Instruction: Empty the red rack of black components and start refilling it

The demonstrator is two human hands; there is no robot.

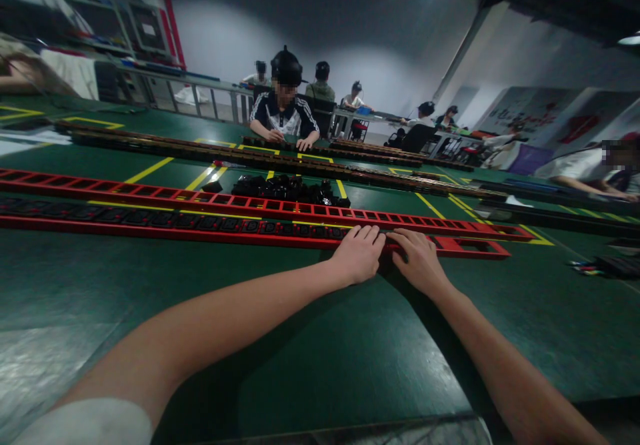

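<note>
Two long red strips lie across the green table. The near red strip (165, 221) holds a row of black sockets along its left part; its right end has empty openings. My left hand (357, 253) and my right hand (417, 258) rest side by side on this strip, fingers curled and pressed down onto it. What lies under the fingers is hidden. The far red strip (280, 206) has empty openings along its length. A pile of loose black sockets (287, 189) sits behind the far strip.
The green table (300, 338) has yellow lines. Long dark strips (260, 158) lie farther back, where a person (284, 115) in a dark jacket works. Another person (600, 171) sits at the right. Small items (600, 266) lie at the right edge. More people sit behind.
</note>
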